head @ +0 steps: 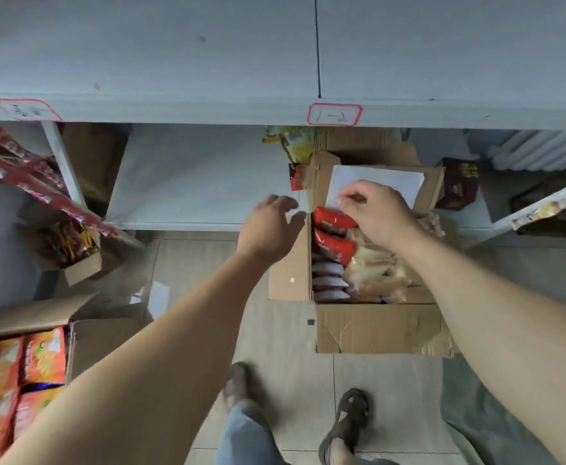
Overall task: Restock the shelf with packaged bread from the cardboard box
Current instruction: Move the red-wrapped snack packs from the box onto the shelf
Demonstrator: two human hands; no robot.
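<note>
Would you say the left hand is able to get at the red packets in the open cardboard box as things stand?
Probably yes. The left hand hovers open just beside the cardboard box, level with the red packets, which lie uncovered at the top. Only the upright side flap stands between them, and the right hand crowds that corner.

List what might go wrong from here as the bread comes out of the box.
1. The right hand reaches in at the top red packet; the packets look tightly packed, so pulling one may drag its neighbour out.
2. The left hand hovers outside the cardboard box, not steadying it; the box may shift.
3. The soft clear-wrapped bread could get squashed under the forearm.
</note>
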